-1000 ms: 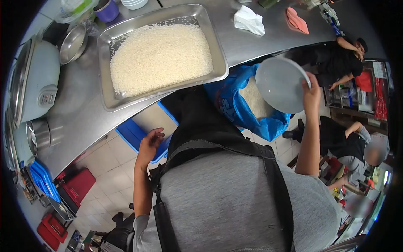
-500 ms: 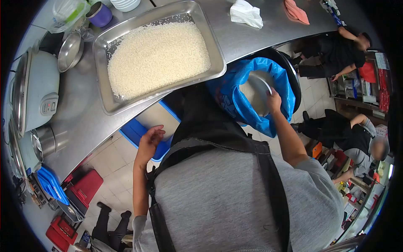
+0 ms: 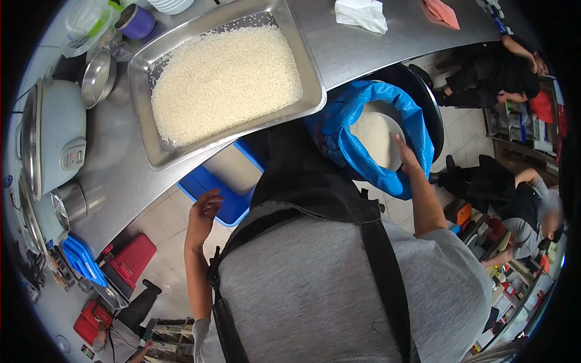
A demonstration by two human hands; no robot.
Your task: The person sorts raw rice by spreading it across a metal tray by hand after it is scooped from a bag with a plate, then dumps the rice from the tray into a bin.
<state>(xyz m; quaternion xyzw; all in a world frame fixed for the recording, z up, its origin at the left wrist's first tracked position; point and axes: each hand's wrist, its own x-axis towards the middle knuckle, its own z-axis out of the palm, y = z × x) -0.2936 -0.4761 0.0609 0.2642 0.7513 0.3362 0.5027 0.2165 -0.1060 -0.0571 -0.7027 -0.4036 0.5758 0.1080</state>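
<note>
My right hand (image 3: 408, 155) grips the rim of a pale bowl (image 3: 395, 124) down inside the blue rice sack (image 3: 357, 142). Rice shows in the bowl, and the sack's folded edge surrounds it. My left hand (image 3: 204, 213) is empty, its fingers loosely curled but apart, in the air beside a blue bin (image 3: 229, 209) that stands below the counter edge. On the steel counter a large metal tray (image 3: 315, 100) holds a broad heap of white rice (image 3: 227, 85).
On the counter's left are a rice cooker (image 3: 57, 139), a metal bowl (image 3: 98, 78) and a purple cup (image 3: 137, 22). A white cloth (image 3: 361, 15) and a pink cloth (image 3: 441, 13) lie farther right. Co-workers (image 3: 493, 75) are at the right and lower left.
My right hand has brought the bowl from above the sack down into it, and rice now shows in the bowl. My left hand has shifted slightly left.
</note>
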